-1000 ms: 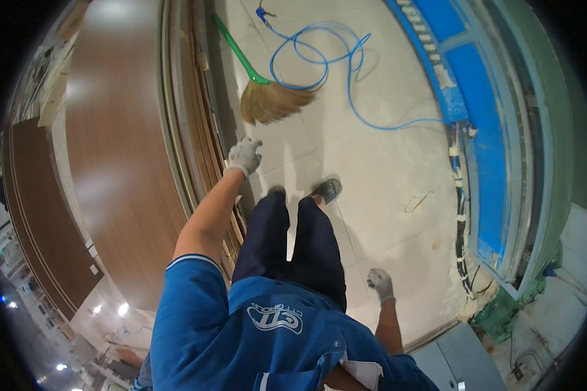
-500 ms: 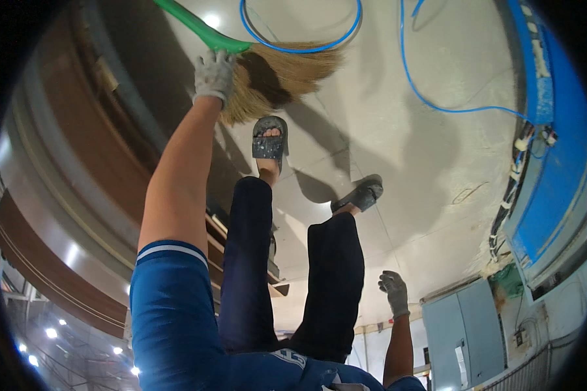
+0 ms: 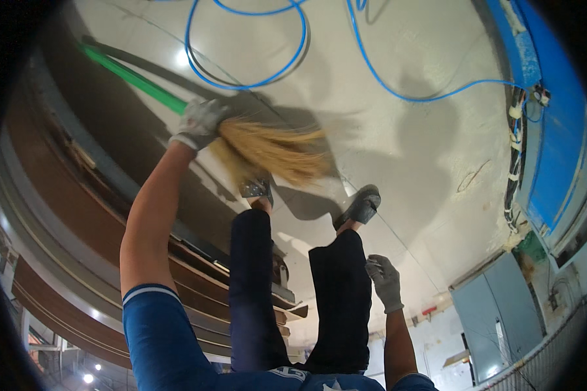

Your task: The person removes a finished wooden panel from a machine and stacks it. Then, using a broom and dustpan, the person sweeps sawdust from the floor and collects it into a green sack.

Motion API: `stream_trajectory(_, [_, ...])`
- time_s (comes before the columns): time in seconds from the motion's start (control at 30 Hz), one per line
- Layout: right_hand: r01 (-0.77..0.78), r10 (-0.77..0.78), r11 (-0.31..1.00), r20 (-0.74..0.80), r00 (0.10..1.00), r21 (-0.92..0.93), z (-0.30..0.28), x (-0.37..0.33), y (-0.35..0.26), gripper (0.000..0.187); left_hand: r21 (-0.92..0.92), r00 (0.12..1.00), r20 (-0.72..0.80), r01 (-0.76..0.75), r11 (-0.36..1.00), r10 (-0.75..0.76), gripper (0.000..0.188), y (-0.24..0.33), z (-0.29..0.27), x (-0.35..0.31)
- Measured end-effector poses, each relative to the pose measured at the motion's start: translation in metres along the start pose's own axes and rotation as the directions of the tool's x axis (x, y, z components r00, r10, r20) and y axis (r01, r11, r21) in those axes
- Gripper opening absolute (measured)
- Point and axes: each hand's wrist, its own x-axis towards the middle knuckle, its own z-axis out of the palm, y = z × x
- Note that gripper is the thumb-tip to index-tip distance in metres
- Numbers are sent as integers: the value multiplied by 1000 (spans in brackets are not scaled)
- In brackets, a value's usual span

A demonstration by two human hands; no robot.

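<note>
My left hand [image 3: 203,122], in a grey-white work glove, is closed around a broom's green handle [image 3: 140,81] just above its bristles. The straw bristles [image 3: 277,148] fan out to the right, blurred, and partly cover my left slipper [image 3: 257,189]. It looks as if the broom is lifted off the floor. My right hand [image 3: 383,281], gloved the same way, hangs beside my right leg with nothing visible in it. Its fingers are loosely bent and a little apart.
A blue hose [image 3: 430,100] loops over the pale floor [image 3: 404,176] ahead of me. Long stacked brown and grey boards [image 3: 65,189] line the left side. At the right stand a blue machine panel [image 3: 557,150] with taped cables [image 3: 514,150] and a grey cabinet [image 3: 499,319].
My left hand was at the bristle base with fingers spread over it; now it grips the broom. The broom has risen and swung toward me. My right hand has come nearer my leg.
</note>
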Motion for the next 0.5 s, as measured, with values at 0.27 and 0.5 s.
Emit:
stream_trajectory(0.27, [475,-488,872,-147,860,-117,20,12,-129,116,-691,861,-480,-252,678,-169,35,222,-301,92])
stream_trajectory(0.5, [396,-405,914,-228,886,-84,-36,-5,-140,129,-436,539,-841,-623,650,-48,35,249,-391,108])
